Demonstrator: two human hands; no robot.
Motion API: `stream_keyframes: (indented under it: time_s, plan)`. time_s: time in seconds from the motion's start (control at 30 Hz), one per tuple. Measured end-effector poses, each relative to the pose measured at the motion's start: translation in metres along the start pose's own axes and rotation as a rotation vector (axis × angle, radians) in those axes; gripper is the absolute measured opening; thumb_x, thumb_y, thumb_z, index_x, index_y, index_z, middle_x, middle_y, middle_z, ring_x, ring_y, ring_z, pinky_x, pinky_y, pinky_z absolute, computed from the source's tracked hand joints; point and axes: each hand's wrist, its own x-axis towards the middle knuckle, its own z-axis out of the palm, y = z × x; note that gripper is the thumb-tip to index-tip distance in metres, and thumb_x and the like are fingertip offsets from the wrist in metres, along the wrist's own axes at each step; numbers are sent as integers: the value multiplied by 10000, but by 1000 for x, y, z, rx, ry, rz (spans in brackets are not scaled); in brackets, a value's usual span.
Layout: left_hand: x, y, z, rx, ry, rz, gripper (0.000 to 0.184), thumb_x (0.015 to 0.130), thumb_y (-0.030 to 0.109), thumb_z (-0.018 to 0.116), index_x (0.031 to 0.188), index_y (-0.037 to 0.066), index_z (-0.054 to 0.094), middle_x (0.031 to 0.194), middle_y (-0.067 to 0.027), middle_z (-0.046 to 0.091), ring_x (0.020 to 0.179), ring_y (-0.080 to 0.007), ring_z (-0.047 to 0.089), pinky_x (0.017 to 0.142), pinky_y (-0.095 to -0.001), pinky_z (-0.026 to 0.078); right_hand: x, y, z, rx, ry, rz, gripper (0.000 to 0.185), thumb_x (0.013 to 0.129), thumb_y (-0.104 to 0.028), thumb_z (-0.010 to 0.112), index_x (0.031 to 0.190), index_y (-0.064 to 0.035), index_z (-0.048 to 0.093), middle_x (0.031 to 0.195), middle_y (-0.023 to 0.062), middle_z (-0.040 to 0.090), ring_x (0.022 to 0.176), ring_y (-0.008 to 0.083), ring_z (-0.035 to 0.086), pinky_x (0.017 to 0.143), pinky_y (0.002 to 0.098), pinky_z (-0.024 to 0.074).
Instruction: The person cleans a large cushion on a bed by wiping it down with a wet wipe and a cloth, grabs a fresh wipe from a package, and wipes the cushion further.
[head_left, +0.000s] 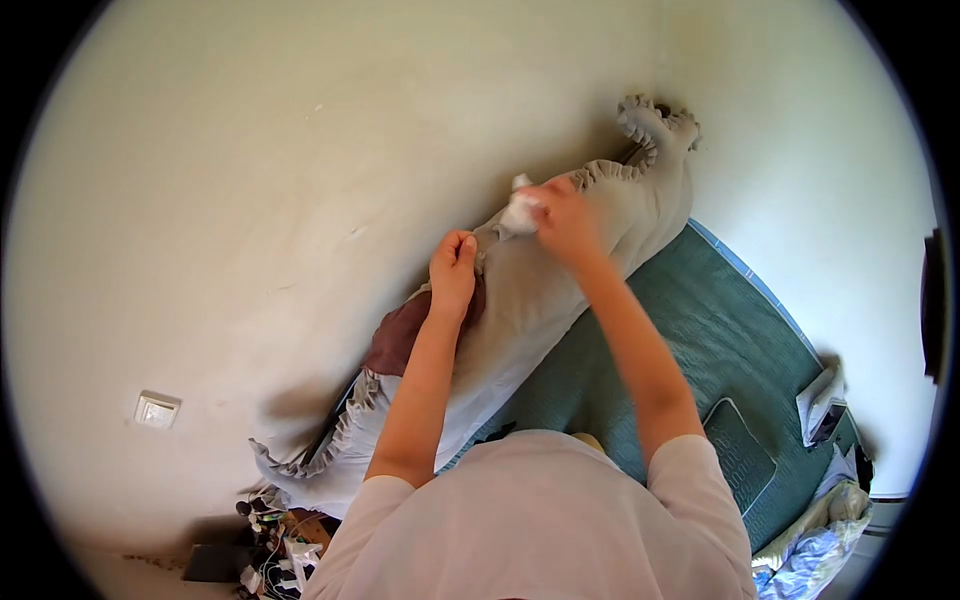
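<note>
White crumpled wad (519, 214) in clenched right hand (567, 224), arm outstretched towards 11 o'clock; edge of beige ruffled fabric cover (550, 290), slanting from 7 to 1, gripped in left hand (453, 274), forearm towards 12.

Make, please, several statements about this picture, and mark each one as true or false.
1. The right hand holds a white wad. True.
2. The left hand rests on the green sheet. False: it is at the upper edge of the grey cover.
3. Dark red fabric shows below the left hand in the picture. True.
4. The switch is right of both hands. False: it is to their left.
</note>
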Motion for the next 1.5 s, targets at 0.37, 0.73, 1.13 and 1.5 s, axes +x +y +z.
stream_keyframes:
  time_s: [0.37,0.73,1.13,1.5]
  plan:
    - [7,-14,-5,176,68,193,86,878,57,534,872,-4,595,737,-81,587,678,-166,541,660,-282,447,7,8,2,-78,9,59,175,756,-92,612,917,-137,664,818,95,512,770,300,559,679,431,466]
    - [11,-5,-7,145,78,82,139,926,105,505,883,3,588,762,29,526,716,-68,447,685,-214,391,13,35,-9,-216,125,-4,139,749,-76,595,865,-119,660,862,105,557,809,308,584,687,408,482]
    - [14,9,-2,-377,88,-296,166,945,117,474,899,19,600,839,3,586,776,-89,506,741,-229,408,-39,23,17,-40,259,-20,174,787,-51,607,909,-146,685,889,108,605,769,283,606,654,365,486]
    - [25,-9,-14,-426,58,-352,189,944,136,477,990,-7,592,942,-63,628,853,-150,577,790,-284,456,-66,-9,37,175,288,49,179,723,-27,632,859,-137,669,826,79,592,750,283,595,642,380,481]
